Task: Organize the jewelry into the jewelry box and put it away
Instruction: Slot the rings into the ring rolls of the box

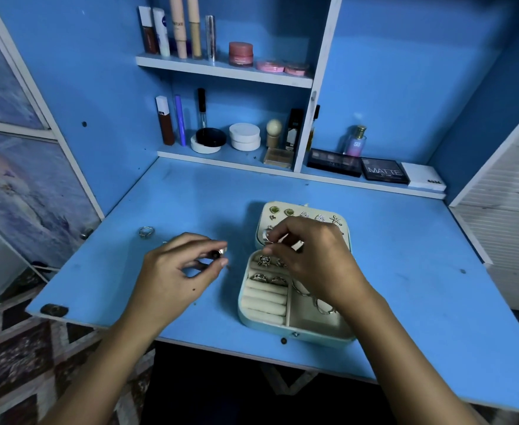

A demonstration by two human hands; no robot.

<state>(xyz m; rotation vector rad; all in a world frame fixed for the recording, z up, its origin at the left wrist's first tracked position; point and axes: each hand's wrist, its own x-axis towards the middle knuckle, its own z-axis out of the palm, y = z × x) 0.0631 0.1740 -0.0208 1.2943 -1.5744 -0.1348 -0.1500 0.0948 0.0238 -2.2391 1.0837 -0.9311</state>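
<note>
A pale jewelry box (253, 315) lies open on the blue desk (405, 271), its lid (264, 214) flat behind it with several earrings pinned in it. Rings sit in the upper ring rolls (265, 297); bracelets lie in the right compartment. My right hand (310, 259) hovers over the box and pinches a silver ring (266, 235) above the box's hinge. My left hand (178, 271), left of the box, pinches a dark-stoned ring (218, 253) between thumb and fingers. One more silver ring (146, 232) lies loose on the desk at the far left.
Shelves behind the desk hold cosmetics: tubes, jars, compacts (242, 136), a perfume bottle (355, 142) and eyeshadow palettes (383, 173). A white panel stands at the right; a patterned door (22, 179) at the left. The desk's front edge is near my arms.
</note>
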